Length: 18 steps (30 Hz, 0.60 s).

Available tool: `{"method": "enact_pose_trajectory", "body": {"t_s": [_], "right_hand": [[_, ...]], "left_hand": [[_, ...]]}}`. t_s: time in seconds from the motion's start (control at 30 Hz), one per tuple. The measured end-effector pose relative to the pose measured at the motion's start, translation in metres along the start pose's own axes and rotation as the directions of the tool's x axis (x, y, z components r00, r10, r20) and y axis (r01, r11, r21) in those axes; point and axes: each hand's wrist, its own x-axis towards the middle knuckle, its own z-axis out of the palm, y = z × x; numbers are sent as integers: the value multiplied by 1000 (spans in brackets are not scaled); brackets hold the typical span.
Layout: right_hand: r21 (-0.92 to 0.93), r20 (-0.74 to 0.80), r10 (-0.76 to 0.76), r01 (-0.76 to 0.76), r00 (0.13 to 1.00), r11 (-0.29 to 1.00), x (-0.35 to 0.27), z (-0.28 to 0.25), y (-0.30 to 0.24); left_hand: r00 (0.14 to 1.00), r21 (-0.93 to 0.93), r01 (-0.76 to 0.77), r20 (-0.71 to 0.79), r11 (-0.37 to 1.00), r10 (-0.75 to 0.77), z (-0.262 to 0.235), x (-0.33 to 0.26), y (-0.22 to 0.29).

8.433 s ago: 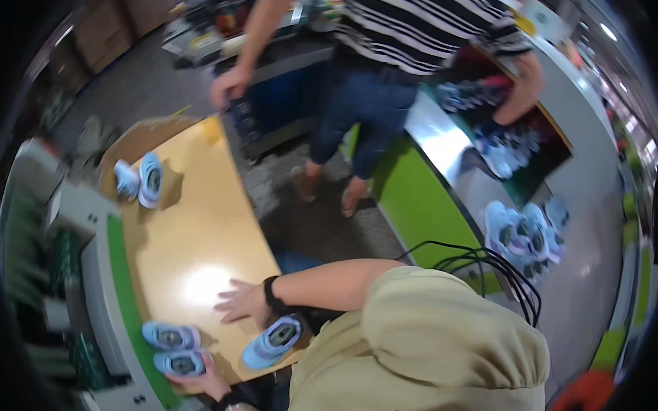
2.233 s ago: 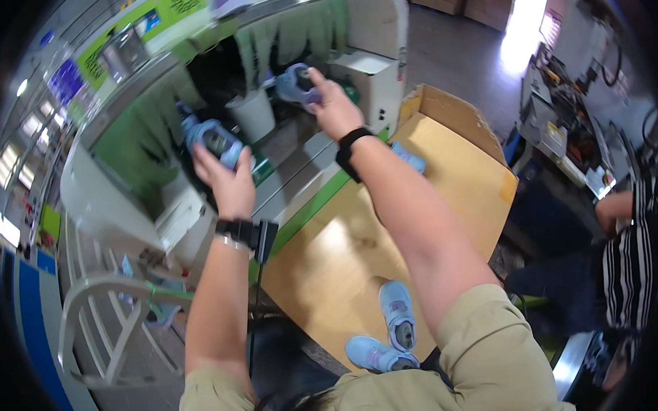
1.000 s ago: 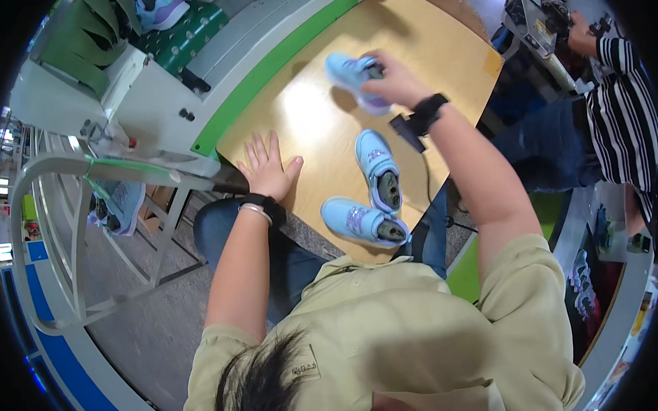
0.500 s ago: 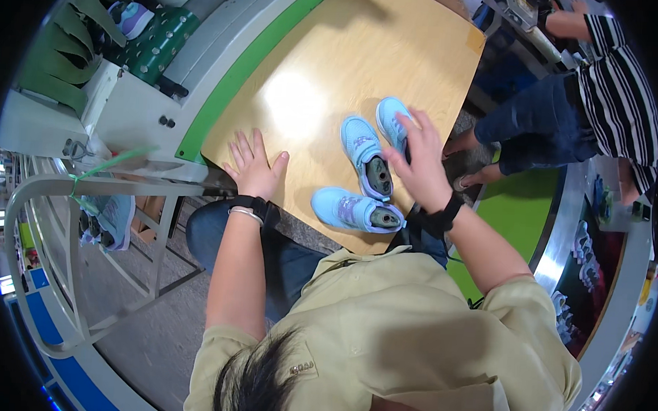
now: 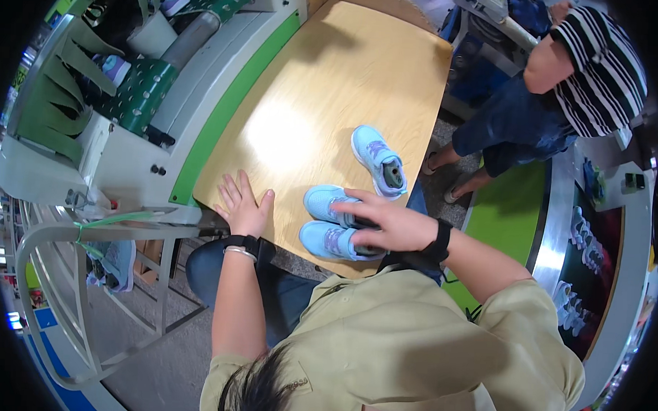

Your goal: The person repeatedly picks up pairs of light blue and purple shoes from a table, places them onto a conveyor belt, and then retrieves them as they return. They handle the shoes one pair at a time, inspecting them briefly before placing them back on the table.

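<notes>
Three light blue shoes lie on a wooden table (image 5: 333, 82). Two of them sit side by side at the table's near edge: one (image 5: 323, 202) farther in, one (image 5: 329, 242) at the rim. My right hand (image 5: 386, 223) lies over the heel ends of this pair, fingers curled around them. The third shoe (image 5: 378, 160) lies apart, a little farther out toward the right edge. My left hand (image 5: 243, 208) rests flat on the table with fingers spread, just left of the pair, holding nothing.
A green-edged machine (image 5: 203, 71) with a perforated green tray (image 5: 141, 90) runs along the table's left side. A person in a striped shirt (image 5: 594, 70) stands at the right. More shoes (image 5: 575, 315) lie on a dark belt at far right. A metal frame (image 5: 87, 284) stands lower left.
My right hand set down a shoe and moved back toward me onto the two shoes at the near edge. The third shoe now lies free. My left hand stayed flat.
</notes>
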Motion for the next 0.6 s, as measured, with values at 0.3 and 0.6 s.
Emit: {"method": "enact_pose_trajectory", "body": {"t_s": [0.3,0.6], "right_hand": [[-455,-107,32,-78,994,887,-2,25,-9],[-520,-538,-158,-178,828,836,21,-15,2]], "left_hand": [[1000,-4,-2,1,1000,2,-3,-1,0],[999,105,-42,14,994,40,-5,13,-4]]}}
